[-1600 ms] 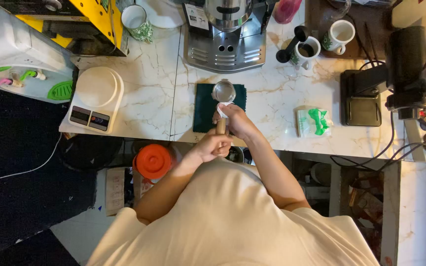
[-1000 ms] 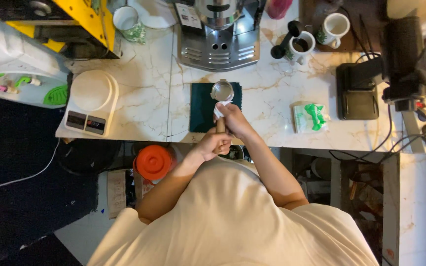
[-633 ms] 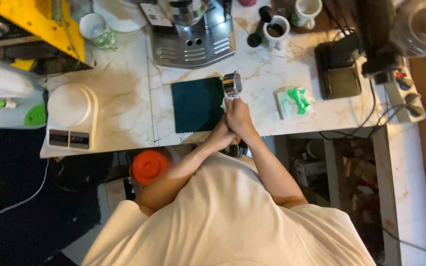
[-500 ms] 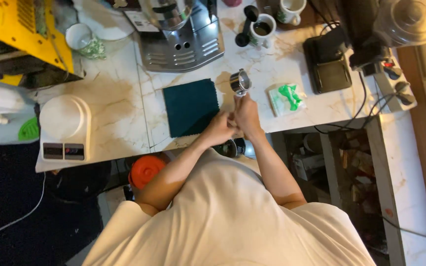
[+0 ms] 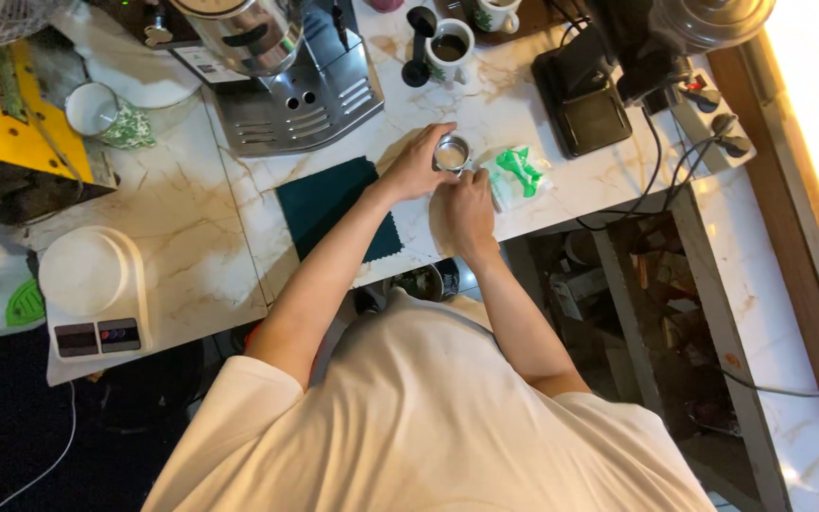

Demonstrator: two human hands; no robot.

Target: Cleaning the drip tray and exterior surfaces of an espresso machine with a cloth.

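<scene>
A: Count around the steel espresso machine?

B: One machine. Two hands, left hand and right hand, both right of it. One round metal filter basket between them.

A: Cups?

B: Three: two white mugs to its right, one cup to its left.

A: Rest?

B: One dark green cloth mat below it, one white kitchen scale lower left, one black grinder far right.

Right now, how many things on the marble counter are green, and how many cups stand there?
Green things: 2, the dark green square mat and the clear packet with a green print.
Cups: 3.
Total: 5.
</scene>
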